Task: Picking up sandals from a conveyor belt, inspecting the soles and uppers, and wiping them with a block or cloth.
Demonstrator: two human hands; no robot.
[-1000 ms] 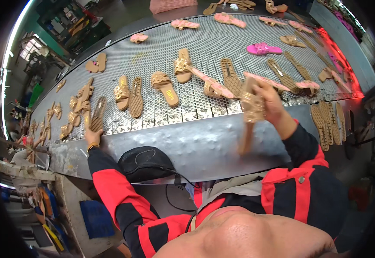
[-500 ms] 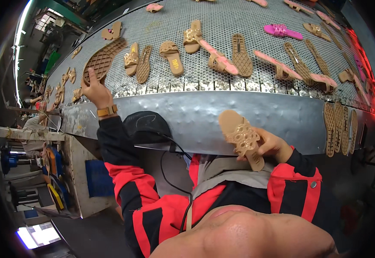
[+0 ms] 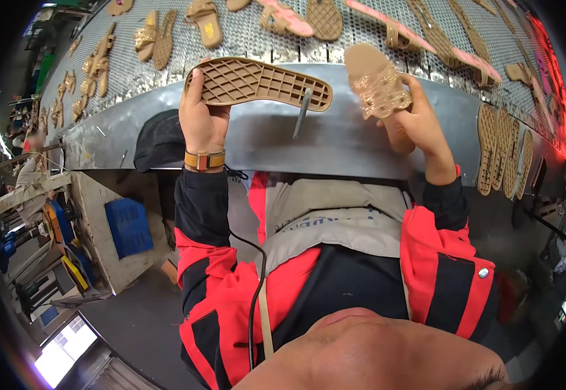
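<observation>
My left hand (image 3: 204,120) grips a brown shoe sole (image 3: 244,81) by its toe end, thumb across the lattice face. The sole lies nearly level above the metal ledge, its heel pointing right. A short grey metal rod (image 3: 302,116) overlaps the heel end and slants down; I cannot tell whether it is attached. My right hand (image 3: 416,120) is closed round the heel part of a tan slide sandal (image 3: 371,78) with a glittery gold strap. The sandal's toe points up and away from me, and my fingers hide its heel. The sole and the sandal are apart.
Beyond the metal ledge (image 3: 322,153) runs a mesh conveyor (image 3: 241,55) with several sandals and soles. A row of brown soles (image 3: 497,153) stands at the ledge's right end. On the left are a black cap-like item (image 3: 159,140) and a blue panel (image 3: 128,227).
My left hand has brought the sole from the conveyor toward me and right, turning it level. My right hand has lifted the sandal farther away from my body. The view has shifted too.
</observation>
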